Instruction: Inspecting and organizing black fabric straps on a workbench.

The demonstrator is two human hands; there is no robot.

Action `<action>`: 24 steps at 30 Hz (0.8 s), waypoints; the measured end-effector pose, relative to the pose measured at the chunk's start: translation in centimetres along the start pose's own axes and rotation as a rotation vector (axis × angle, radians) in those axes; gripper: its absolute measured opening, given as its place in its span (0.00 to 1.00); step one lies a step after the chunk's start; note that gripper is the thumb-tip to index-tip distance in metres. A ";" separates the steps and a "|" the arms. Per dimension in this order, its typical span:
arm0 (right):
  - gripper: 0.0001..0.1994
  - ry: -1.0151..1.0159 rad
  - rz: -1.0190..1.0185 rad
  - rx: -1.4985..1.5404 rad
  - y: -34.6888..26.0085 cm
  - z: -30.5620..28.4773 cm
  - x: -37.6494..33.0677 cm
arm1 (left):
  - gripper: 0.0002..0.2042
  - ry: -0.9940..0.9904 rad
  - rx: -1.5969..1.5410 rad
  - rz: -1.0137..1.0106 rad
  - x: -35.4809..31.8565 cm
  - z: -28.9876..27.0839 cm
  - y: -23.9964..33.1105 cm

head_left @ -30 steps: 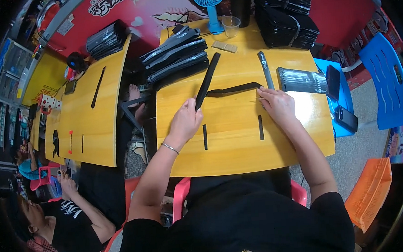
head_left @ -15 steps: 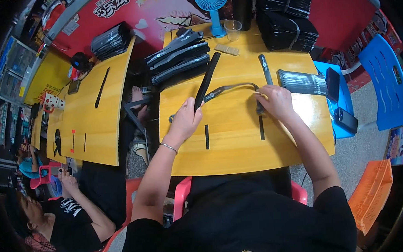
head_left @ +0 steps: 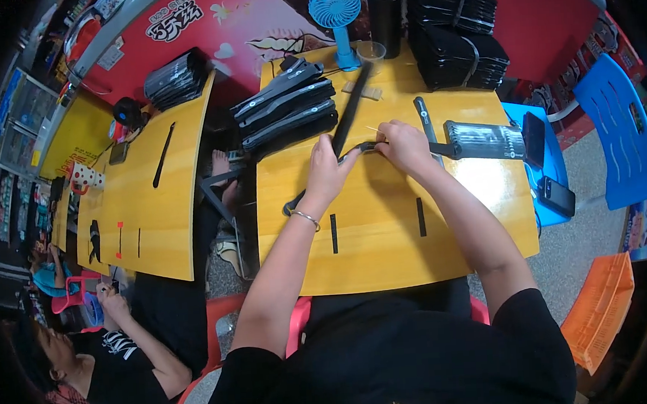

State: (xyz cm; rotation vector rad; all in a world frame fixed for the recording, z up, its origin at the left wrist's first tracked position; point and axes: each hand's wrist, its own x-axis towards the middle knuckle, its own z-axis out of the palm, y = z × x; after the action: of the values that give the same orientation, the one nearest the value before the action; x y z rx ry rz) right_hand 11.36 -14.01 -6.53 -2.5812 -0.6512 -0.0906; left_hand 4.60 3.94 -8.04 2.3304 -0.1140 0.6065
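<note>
The left hand grips a long black strip, straight and narrow, slanting up and away from it, its far end blurred. Between that hand's thumb and the pinching fingertips of the right hand runs a slim, dark, bendy strap (a dark end shows just right of the right hand), above the yellow counter.

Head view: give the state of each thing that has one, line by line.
Left hand, closed around the long black strip.
Right hand, pinching the dark strip.
Long black strip, slanting upward, motion-blurred.
Dark strip, bent.
Blue fan, upright; on or off, cannot tell.
Black cylinder, upright.
Clear cup, upright.
Black packs, stacked and banded.
Short black strips, lying flat.
</note>
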 end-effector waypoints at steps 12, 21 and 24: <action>0.06 0.152 -0.093 0.049 -2.0 -0.8 -1.7 | 0.13 -0.095 -0.233 -0.224 0.3 1.6 -1.1; 0.04 0.174 -0.217 0.001 -1.2 -1.8 -1.9 | 0.14 -0.217 -0.864 -0.569 0.9 0.7 1.5; 0.04 0.234 -0.270 -0.029 -1.3 -2.0 -1.9 | 0.16 -0.314 -1.010 -0.736 1.3 -0.3 1.3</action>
State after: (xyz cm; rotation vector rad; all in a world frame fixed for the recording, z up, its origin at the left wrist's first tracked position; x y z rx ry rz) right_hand 9.13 -14.72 -4.56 -2.4434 -0.9072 -0.4848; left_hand 5.32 3.26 -6.40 1.3006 0.2402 -0.1887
